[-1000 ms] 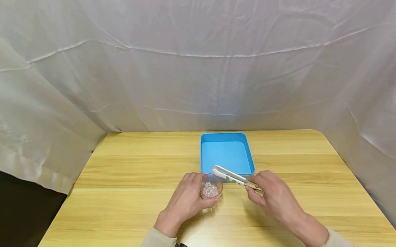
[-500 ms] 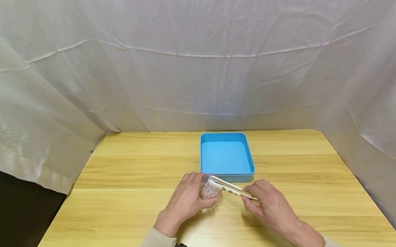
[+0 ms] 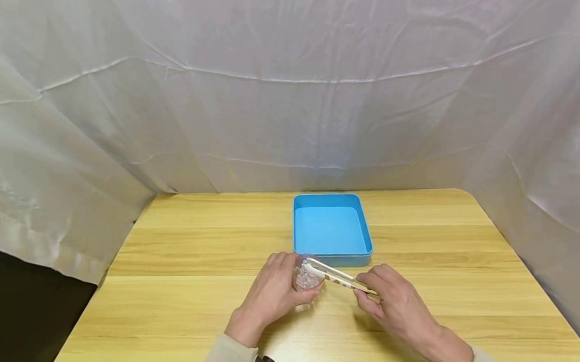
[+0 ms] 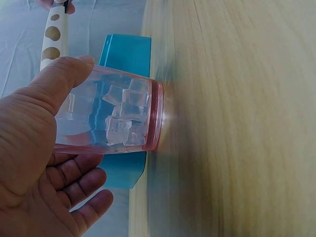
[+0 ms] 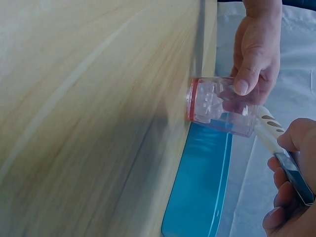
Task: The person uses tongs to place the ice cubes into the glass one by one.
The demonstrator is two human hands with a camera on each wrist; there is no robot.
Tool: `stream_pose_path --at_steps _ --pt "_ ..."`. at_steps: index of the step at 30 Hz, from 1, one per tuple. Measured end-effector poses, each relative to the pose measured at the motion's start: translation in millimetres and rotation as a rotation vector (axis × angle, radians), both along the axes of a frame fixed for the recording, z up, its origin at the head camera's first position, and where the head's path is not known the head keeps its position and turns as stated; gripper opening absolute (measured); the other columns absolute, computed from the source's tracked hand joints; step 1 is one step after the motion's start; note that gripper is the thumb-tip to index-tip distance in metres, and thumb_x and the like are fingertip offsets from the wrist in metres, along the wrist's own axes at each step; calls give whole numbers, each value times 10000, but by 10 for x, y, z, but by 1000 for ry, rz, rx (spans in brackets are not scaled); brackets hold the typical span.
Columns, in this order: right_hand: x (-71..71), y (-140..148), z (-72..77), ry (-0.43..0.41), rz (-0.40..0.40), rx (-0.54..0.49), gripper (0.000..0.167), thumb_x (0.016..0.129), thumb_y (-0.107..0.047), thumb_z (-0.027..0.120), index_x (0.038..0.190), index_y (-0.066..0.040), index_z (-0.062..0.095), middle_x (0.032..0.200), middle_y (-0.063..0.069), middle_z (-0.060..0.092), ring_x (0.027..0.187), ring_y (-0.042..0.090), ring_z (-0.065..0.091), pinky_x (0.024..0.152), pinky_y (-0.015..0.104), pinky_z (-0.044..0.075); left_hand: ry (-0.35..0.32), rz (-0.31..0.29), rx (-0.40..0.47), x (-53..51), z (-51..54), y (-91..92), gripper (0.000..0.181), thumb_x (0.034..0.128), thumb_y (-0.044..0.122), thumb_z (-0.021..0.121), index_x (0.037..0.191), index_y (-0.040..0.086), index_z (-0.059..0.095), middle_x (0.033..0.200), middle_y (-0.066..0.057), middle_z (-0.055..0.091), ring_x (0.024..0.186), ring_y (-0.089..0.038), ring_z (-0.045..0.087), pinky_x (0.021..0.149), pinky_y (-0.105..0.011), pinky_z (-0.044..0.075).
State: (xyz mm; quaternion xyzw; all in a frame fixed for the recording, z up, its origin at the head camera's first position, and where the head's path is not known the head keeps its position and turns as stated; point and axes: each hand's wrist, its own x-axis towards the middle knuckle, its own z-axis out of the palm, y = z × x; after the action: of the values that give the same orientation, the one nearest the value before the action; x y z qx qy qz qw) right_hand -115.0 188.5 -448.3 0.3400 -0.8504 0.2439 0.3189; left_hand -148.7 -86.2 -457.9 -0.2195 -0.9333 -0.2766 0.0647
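Observation:
A clear, pink-tinted cup [image 4: 98,123] stands upright on the wooden table, partly filled with clear ice-like cubes [image 4: 126,111]. My left hand [image 3: 268,292] grips it from the left, thumb on the near side and fingers round the far side. In my right hand [image 3: 397,303] I hold tongs [image 3: 340,276] with white, brown-spotted ends and a metal handle. The tips of the tongs reach in at the cup's mouth, above the cubes. Whether they touch a cube cannot be told.
Just behind the cup sits a square blue tray [image 3: 333,261] with low walls and nothing visible inside. Pale curtains [image 3: 286,95] hang behind and beside the wooden table [image 3: 186,250]. A dark area lies past the table's left edge.
The right hand has brought the tongs left and down, from over the tray's front edge to the cup's mouth. The left hand and cup have stayed in place.

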Motion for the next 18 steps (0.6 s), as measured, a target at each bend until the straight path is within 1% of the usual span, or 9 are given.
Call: stream_pose_path --at_steps 5,10,14,18 --pt "11 1 11 -15 0 2 256 1045 -314 622 945 -111 744 838 -81 659 766 48 523 634 157 461 -2 -2 -3 1 4 0 709 785 476 913 1301 69 647 1133 -33 691 1046 -175 581 883 -334 531" --pt "22 -2 14 -18 0 2 193 1003 -273 666 955 -104 746 839 -70 661 765 48 522 635 159 462 6 -3 -1 3 2 -7 716 778 471 920 1299 65 642 1149 -37 691 1063 -181 589 906 -345 541" --pt "38 -17 20 -29 -12 11 114 916 -200 728 964 -98 742 837 -63 652 762 43 509 635 160 460 8 -4 3 5 1 -12 704 781 467 916 1289 59 649 1164 -43 696 1071 -182 593 922 -347 543" --pt "71 -32 9 -76 -43 30 157 821 -135 770 967 -97 725 834 -78 611 761 22 473 629 150 437 5 -3 2 5 1 -13 689 789 477 908 1272 59 651 1153 -36 693 1060 -173 587 906 -337 539"
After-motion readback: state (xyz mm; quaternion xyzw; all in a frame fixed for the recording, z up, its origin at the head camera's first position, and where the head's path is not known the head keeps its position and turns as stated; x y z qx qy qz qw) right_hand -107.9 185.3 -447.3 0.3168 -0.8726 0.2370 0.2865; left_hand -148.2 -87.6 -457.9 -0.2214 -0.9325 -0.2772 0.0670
